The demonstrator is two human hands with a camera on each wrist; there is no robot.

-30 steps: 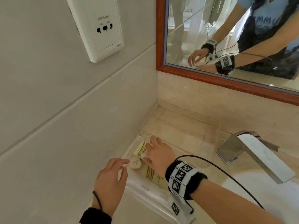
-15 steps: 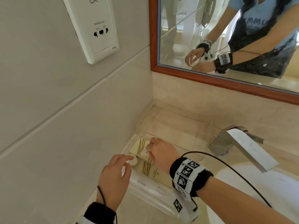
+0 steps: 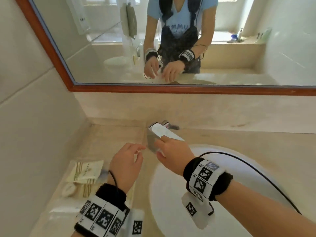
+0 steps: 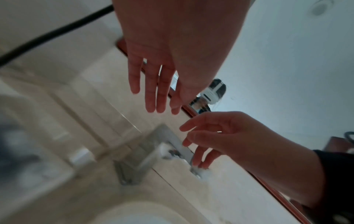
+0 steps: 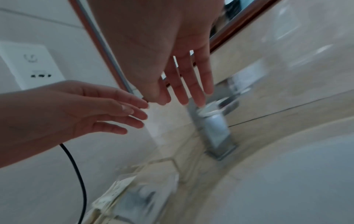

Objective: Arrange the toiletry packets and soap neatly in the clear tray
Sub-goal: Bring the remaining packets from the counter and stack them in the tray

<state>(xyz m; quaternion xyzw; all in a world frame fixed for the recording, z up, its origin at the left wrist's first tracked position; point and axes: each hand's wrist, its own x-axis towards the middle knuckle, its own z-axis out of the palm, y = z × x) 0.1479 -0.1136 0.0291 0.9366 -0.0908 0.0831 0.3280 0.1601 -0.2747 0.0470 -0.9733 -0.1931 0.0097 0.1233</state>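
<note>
Beige stone counter [image 3: 256, 147]; wood-framed mirror [image 3: 188, 90]

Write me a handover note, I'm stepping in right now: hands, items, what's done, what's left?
Left hand: open, empty, raised above the counter.
Right hand: open, empty, by the faucet.
Packets and soap lie in the tray by the left wall; the packets overlap.
Done: all appear to be in the tray.
Left: check neatness; the view is blurred.
</note>
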